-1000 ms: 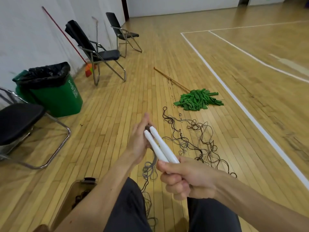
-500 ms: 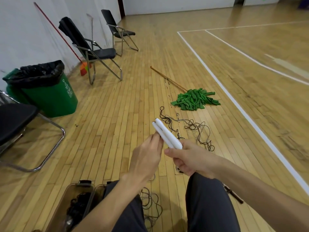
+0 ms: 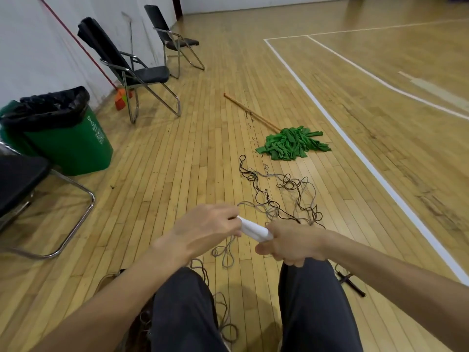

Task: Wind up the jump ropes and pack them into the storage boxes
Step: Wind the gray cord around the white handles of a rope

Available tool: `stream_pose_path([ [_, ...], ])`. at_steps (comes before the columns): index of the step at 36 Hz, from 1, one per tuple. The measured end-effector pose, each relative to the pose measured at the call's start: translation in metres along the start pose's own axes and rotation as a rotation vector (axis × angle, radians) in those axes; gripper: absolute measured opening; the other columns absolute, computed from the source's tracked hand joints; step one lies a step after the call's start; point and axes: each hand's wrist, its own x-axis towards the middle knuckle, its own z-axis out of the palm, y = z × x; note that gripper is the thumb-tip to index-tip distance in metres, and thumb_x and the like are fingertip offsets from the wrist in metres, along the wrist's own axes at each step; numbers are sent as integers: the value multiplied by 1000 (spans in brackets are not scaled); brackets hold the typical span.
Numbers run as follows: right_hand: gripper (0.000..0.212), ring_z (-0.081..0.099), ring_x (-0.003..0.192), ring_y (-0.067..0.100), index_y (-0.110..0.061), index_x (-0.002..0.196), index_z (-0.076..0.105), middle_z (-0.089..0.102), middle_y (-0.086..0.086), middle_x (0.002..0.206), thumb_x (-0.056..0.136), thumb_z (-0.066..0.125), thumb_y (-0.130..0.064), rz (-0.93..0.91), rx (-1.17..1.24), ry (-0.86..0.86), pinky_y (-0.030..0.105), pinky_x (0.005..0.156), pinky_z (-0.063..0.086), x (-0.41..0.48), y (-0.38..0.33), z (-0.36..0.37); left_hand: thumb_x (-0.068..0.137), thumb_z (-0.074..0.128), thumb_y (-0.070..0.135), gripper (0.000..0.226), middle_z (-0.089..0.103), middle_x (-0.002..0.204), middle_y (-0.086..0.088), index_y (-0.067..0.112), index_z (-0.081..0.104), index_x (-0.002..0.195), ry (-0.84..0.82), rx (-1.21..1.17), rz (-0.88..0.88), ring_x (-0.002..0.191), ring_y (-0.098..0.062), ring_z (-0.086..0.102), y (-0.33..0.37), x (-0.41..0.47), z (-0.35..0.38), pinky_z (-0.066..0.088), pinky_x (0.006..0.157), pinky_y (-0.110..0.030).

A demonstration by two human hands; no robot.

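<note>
Just above the legs (image 3: pixel 182 301), both hands have a grip on the pair of white jump rope handles (image 3: pixel 255 228), which sit side by side. The right hand (image 3: pixel 291 246) has its fingers curled round the near end and the left hand (image 3: pixel 205 227) is pinching the far tip. So the long axis slants between the two grips, far-left to near-right. The grey cord (image 3: pixel 224 252) droops in loops just under the hands onto the wood floor (image 3: pixel 177 174); can't tell which end it comes out of. I'd guess the left hand does the winding since it's closer to the slack. Further out, the tangle of ropes (image 3: pixel 279 196) is dark and grey mixed, with a green mop (image 3: pixel 291 143) beyond it. Can't make out a storage box here.
</note>
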Motion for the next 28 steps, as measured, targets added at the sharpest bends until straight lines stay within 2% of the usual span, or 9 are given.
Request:
stream_pose_path([
  [5,15,35,45,9,-14,100,53,44,0,66,101,60,-26,-1,-117,-73,21,43,33,-4,-1,-1,62,93,35,41,49,60,4,14,58,63,1,-150,58,49,-9,37,-7,1,0,25,42,-18],
  [10,19,38,46,12,-17,88,49,45,2,66,102,58,-27,-44,-275,-105,23,45,36,-9,0,-1,68,67,66,51,47,61,11,17,57,64,-55,-270,-7,51,-3,31,-16,-2,-1,22,42,-13],
  [12,21,42,51,18,-16,86,49,48,5,69,102,57,-29,-69,-376,-99,26,47,37,-11,1,0,64,66,72,54,43,62,16,18,56,65,-114,-306,-56,52,-1,33,-15,0,-5,19,45,-8],
  [14,21,46,62,21,-17,89,50,51,5,76,101,57,-33,-104,-477,-89,31,55,38,-12,3,1,60,77,69,55,42,64,17,20,56,69,-283,-356,-149,57,0,35,-11,4,-12,26,49,-14],
  [16,21,46,64,18,-18,90,51,50,1,75,101,56,-34,-156,-524,-102,33,59,37,-13,5,1,57,86,63,53,47,64,16,19,58,70,-475,-468,-272,61,1,41,-8,9,-17,31,54,-16],
  [18,23,44,61,16,-17,88,51,49,-1,72,102,56,-34,-213,-527,-124,32,58,37,-15,6,3,55,92,55,51,49,59,12,16,61,68,-561,-649,-349,57,1,44,-9,13,-21,32,53,-17],
  [21,24,42,60,14,-14,90,51,49,-1,72,102,56,-34,-298,-537,-136,30,56,37,-16,6,6,58,96,40,46,51,58,5,12,62,69,-665,-866,-361,52,-4,41,-9,17,-29,34,51,-21],
  [25,23,41,58,11,-15,92,51,49,-3,72,103,55,-35,-390,-523,-127,27,55,37,-22,5,6,65,94,22,35,55,60,2,16,61,70,-703,-1093,-331,55,-13,46,-9,20,-40,34,51,-23],
  [28,21,41,56,9,-20,89,49,47,-7,70,103,55,-34,-472,-476,-97,25,55,37,-28,3,3,68,90,25,30,56,60,0,20,60,68,-627,-1261,-298,55,-19,48,-12,19,-43,35,52,-31],
])
